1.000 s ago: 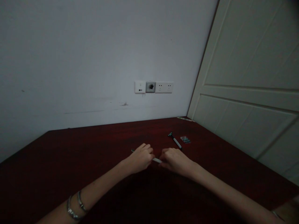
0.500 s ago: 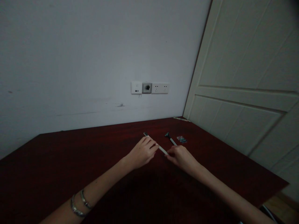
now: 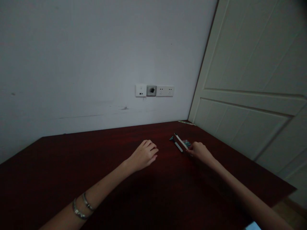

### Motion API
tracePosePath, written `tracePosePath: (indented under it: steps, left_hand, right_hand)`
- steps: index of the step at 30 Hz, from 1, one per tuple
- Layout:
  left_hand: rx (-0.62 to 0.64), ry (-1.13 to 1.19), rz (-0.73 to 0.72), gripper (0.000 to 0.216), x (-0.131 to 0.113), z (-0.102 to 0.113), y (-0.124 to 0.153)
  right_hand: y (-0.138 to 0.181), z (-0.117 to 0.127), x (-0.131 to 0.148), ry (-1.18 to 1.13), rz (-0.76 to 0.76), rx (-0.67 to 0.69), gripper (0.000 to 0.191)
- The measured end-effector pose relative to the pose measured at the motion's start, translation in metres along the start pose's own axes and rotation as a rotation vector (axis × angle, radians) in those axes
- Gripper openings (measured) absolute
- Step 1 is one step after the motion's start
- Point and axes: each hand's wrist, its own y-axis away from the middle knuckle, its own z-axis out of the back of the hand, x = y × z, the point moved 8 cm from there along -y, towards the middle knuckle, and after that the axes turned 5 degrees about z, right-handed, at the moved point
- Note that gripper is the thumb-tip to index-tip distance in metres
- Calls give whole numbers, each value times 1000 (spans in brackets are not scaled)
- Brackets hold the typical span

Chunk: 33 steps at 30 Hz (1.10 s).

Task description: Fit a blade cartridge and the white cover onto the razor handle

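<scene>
My right hand (image 3: 199, 151) is closed on the near end of a thin white stick-like handle (image 3: 180, 140), which slants up and away to the left, its far tip above the table. Just beside it a razor (image 3: 176, 143) with a dark head lies on the dark red table (image 3: 100, 153), and a small teal packet (image 3: 186, 142) lies partly behind the handle. Near the middle of the table my left hand (image 3: 144, 154) hovers or rests with its fingers loosely curled, holding nothing. Two metal bangles (image 3: 81, 208) sit on my left forearm.
A white wall stands behind the table, with a row of sockets (image 3: 154, 90) on it. A cream panelled door (image 3: 251, 80) closes off the right side, close to the table's right edge. The table's front right corner (image 3: 294, 188) drops off to the floor.
Both hands held the white handle together before. My left hand has let go and stayed near the middle, while my right hand has carried the handle right and away, next to the razor and packet.
</scene>
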Motion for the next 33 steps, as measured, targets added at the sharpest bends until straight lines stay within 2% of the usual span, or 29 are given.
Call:
tracePosePath:
  steps: [15,21,25,33]
  left_hand:
    - [20,34,43,22,9,-9,7]
    - [24,40,52,21,11,-12,9]
    - [32,46,59,21,11,-12,10]
    - [67,28,94,21,20,-12,18]
  right_hand:
    - [-9,-19,-16,17,-7,5,20]
    - [-8,-21,-15,53,12,21,20]
    - [-5,-20,-13,64,34,-16,20]
    - [-9,-19,-20,81,-3,15,25]
